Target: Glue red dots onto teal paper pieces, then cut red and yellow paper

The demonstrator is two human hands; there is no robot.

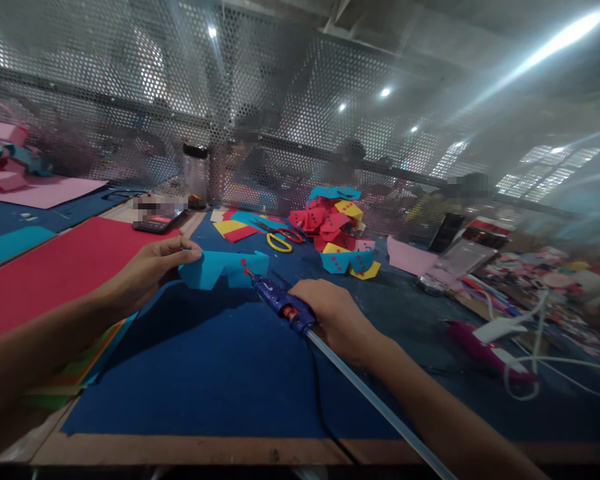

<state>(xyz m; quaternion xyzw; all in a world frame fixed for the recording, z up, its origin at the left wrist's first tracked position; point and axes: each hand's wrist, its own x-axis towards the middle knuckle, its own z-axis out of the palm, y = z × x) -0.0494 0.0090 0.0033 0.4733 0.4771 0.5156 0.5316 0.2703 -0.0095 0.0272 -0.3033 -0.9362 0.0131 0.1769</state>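
My left hand (153, 267) pinches the left edge of a folded cyan paper piece (220, 268) with small red dots, held just above the blue mat (205, 373). My right hand (333, 317) is wrapped round the grip of a blue glue gun (280, 303). The gun's nozzle touches the paper's right side. A clear glue stick (370, 397) juts from the gun's back toward me, and a black cord hangs beside it.
A pile of red, yellow and cyan dotted paper shapes (337, 230) lies at the back with scissors (283, 237). A red sheet (55, 267) and a phone (157, 217) are left. A pink glue gun (485, 347) and clutter lie right. Perforated metal screen (300, 113) behind.
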